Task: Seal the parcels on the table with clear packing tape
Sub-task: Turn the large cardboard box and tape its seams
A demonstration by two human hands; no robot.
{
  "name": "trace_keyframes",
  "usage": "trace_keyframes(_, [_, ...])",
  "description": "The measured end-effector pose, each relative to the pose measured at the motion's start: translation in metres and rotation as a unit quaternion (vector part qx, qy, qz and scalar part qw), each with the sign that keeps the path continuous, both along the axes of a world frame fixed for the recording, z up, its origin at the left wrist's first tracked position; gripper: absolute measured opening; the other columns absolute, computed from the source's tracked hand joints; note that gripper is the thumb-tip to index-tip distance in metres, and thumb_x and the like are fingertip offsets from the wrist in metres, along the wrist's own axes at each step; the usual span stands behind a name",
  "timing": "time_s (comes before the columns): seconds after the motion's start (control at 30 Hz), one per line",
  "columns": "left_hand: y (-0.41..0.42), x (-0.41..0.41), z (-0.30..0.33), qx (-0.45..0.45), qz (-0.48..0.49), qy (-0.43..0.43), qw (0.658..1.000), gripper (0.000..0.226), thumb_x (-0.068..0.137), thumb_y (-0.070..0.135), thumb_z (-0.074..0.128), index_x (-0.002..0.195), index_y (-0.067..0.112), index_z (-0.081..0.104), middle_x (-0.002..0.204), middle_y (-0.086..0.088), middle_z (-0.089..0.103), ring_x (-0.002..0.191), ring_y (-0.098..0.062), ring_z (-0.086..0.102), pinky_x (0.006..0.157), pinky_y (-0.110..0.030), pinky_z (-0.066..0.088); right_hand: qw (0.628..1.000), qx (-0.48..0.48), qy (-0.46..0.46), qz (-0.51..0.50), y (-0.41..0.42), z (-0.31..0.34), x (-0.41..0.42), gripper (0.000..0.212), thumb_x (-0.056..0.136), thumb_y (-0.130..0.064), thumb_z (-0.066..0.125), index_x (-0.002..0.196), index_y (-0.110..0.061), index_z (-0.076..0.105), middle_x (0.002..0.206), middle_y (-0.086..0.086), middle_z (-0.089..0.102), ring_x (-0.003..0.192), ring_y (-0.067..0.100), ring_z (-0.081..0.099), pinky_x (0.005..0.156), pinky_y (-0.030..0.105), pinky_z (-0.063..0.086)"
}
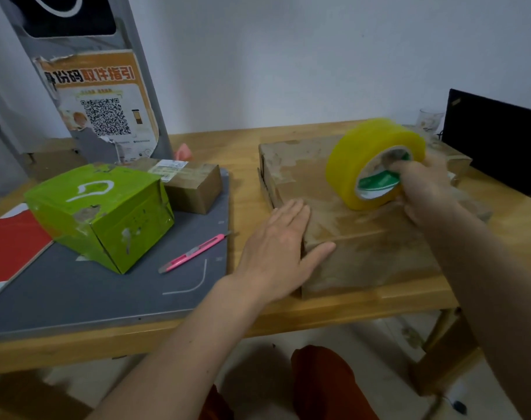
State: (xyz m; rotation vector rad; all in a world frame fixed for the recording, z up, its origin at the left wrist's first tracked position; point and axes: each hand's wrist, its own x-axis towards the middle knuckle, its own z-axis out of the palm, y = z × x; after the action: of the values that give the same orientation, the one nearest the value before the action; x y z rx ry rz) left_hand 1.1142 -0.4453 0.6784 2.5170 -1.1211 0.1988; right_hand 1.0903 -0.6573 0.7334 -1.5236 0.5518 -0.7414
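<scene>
A flat brown cardboard parcel (364, 237) lies on the wooden table (197, 328) at the right. My left hand (276, 253) rests flat on the parcel's near left corner, fingers straight. My right hand (421, 186) grips a thick yellowish roll of packing tape (358, 159), fingers hooked into its green-and-white core, holding it on edge over the parcel's far right part. A green box (103, 213) and a small brown box (188, 183) with a white label sit on a grey mat (91, 292) at the left.
A pink utility knife (194, 253) lies on the mat between the green box and my left hand. A red sheet (13, 244) lies at the far left. A grey stand with an orange QR poster (103, 110) rises behind. A black laptop lid (494, 140) stands at the back right.
</scene>
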Motion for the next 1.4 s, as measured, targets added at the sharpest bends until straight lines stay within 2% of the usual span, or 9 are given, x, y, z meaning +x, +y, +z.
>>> trace_keyframes(0.17, [-0.003, -0.003, 0.006, 0.066, -0.012, -0.066, 0.996, 0.072, 0.101, 0.058, 0.021, 0.159, 0.015, 0.013, 0.166, -0.002, 0.011, 0.153, -0.012, 0.004, 0.123, -0.027, -0.007, 0.988, 0.147, -0.044, -0.026, -0.036, -0.004, -0.003, 0.052, 0.084, -0.012, 0.070, 0.132, -0.012, 0.050, 0.121, 0.013, 0.062, 0.103, 0.029, 0.065, 0.085, 0.051, 0.056])
trace_keyframes(0.43, [-0.005, -0.001, 0.005, 0.007, -0.088, -0.015, 0.996, 0.055, 0.106, 0.039, 0.033, 0.157, 0.023, 0.019, 0.164, 0.009, 0.017, 0.150, -0.003, 0.008, 0.121, -0.020, -0.003, 0.990, 0.131, -0.038, -0.030, -0.033, -0.008, 0.001, 0.043, 0.087, -0.011, 0.069, 0.127, -0.009, 0.055, 0.117, 0.013, 0.064, 0.104, 0.030, 0.064, 0.083, 0.047, 0.056])
trace_keyframes(0.6, [-0.011, -0.002, -0.005, -0.054, -0.038, 0.119, 0.991, 0.077, 0.094, 0.066, 0.031, 0.158, 0.031, 0.006, 0.163, 0.021, -0.005, 0.147, 0.006, -0.008, 0.122, -0.024, 0.002, 0.986, 0.139, -0.068, -0.054, -0.039, -0.004, -0.012, 0.024, 0.087, -0.015, 0.071, 0.109, -0.015, 0.062, 0.114, 0.012, 0.066, 0.107, 0.031, 0.064, 0.090, 0.053, 0.053])
trace_keyframes(0.73, [-0.014, 0.000, -0.016, -0.154, -0.033, 0.110, 0.981, 0.064, 0.096, 0.063, 0.034, 0.152, 0.032, 0.029, 0.153, 0.027, 0.021, 0.145, 0.009, 0.010, 0.124, -0.029, 0.015, 0.988, 0.117, -0.063, -0.083, -0.046, 0.002, -0.026, 0.033, 0.087, -0.022, 0.072, 0.116, -0.012, 0.062, 0.118, 0.014, 0.065, 0.108, 0.030, 0.063, 0.086, 0.048, 0.055])
trace_keyframes(0.97, [-0.026, -0.021, -0.025, -0.392, 0.098, 0.298, 0.865, 0.095, 0.077, 0.081, 0.050, 0.155, 0.042, 0.014, 0.161, 0.025, 0.010, 0.145, 0.006, 0.010, 0.119, -0.030, 0.015, 0.990, 0.042, -0.031, -0.134, -0.062, 0.005, -0.055, 0.015, 0.089, -0.028, 0.069, 0.098, -0.018, 0.062, 0.106, 0.011, 0.065, 0.106, 0.028, 0.062, 0.095, 0.047, 0.050])
trace_keyframes(1.07, [-0.030, -0.006, -0.016, -0.422, 0.160, 0.490, 0.746, 0.117, 0.054, 0.096, 0.056, 0.153, 0.038, 0.032, 0.159, 0.009, 0.033, 0.146, -0.019, 0.030, 0.119, -0.052, 0.024, 0.991, 0.014, -0.023, -0.134, -0.061, 0.009, -0.059, 0.012, 0.090, -0.028, 0.068, 0.087, -0.020, 0.060, 0.103, 0.013, 0.064, 0.105, 0.028, 0.061, 0.088, 0.046, 0.047])
trace_keyframes(1.13, [-0.031, -0.003, -0.009, -0.433, 0.147, 0.557, 0.693, 0.092, 0.066, 0.077, 0.067, 0.141, 0.025, 0.053, 0.139, 0.000, 0.059, 0.130, -0.024, 0.051, 0.113, -0.049, 0.036, 0.992, 0.024, -0.012, -0.124, -0.058, 0.009, -0.059, 0.016, 0.090, -0.028, 0.068, 0.094, -0.016, 0.059, 0.101, 0.009, 0.060, 0.102, 0.026, 0.059, 0.081, 0.039, 0.042])
trace_keyframes(1.23, [-0.032, -0.007, 0.001, -0.422, 0.136, 0.568, 0.694, 0.036, 0.088, 0.045, 0.066, 0.115, 0.021, 0.070, 0.108, -0.004, 0.075, 0.109, -0.026, 0.065, 0.099, -0.041, 0.049, 0.993, 0.011, 0.000, -0.115, -0.055, 0.007, -0.058, 0.015, 0.089, -0.026, 0.068, 0.095, -0.013, 0.062, 0.099, 0.011, 0.061, 0.106, 0.030, 0.060, 0.079, 0.041, 0.042])
trace_keyframes(1.4, [-0.025, -0.019, 0.003, -0.427, 0.142, 0.562, 0.694, 0.020, 0.096, 0.031, 0.060, 0.108, 0.018, 0.069, 0.104, -0.004, 0.074, 0.103, -0.024, 0.066, 0.090, -0.037, 0.051, 0.993, -0.025, 0.036, -0.113, -0.046, 0.011, -0.063, 0.013, 0.088, -0.024, 0.069, 0.091, -0.011, 0.065, 0.108, 0.024, 0.066, 0.110, 0.039, 0.059, 0.083, 0.048, 0.046])
